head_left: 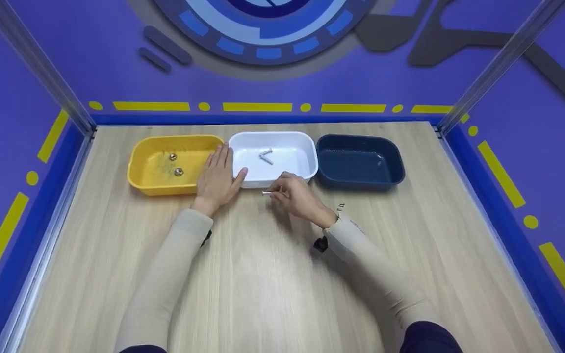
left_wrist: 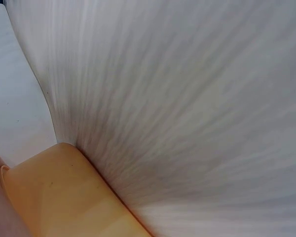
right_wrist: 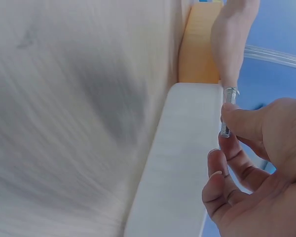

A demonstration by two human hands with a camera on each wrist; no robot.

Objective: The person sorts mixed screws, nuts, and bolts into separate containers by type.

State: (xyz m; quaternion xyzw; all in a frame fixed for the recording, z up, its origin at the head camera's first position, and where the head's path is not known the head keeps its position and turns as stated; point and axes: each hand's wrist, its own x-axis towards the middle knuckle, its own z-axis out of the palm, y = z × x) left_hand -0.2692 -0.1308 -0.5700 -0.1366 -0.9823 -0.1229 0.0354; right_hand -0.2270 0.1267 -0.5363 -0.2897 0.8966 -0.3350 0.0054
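My right hand (head_left: pixel 295 196) pinches a silver bolt (right_wrist: pixel 228 112) between thumb and fingers, just in front of the white tray (right_wrist: pixel 182 148). The bolt's threaded shank shows in the right wrist view. My left hand (head_left: pixel 218 179) rests flat, fingers straight, where the yellow tray (head_left: pixel 165 190) meets the white one, its thumb over the white rim. Inside the white tray lie silver bolts (head_left: pixel 266 157). In the yellow tray are two metal nuts (head_left: pixel 178 171). The left wrist view shows mostly tabletop and tray sides, with only an edge of the hand.
A dark blue tray (head_left: pixel 361 185) stands to the right of the white one, so the trays form a row. Small dark bits (head_left: pixel 340 207), too small to identify, show near my right wrist on the wooden table (head_left: pixel 263 294). Purple-blue panels (head_left: pixel 263 90) enclose the back and sides.
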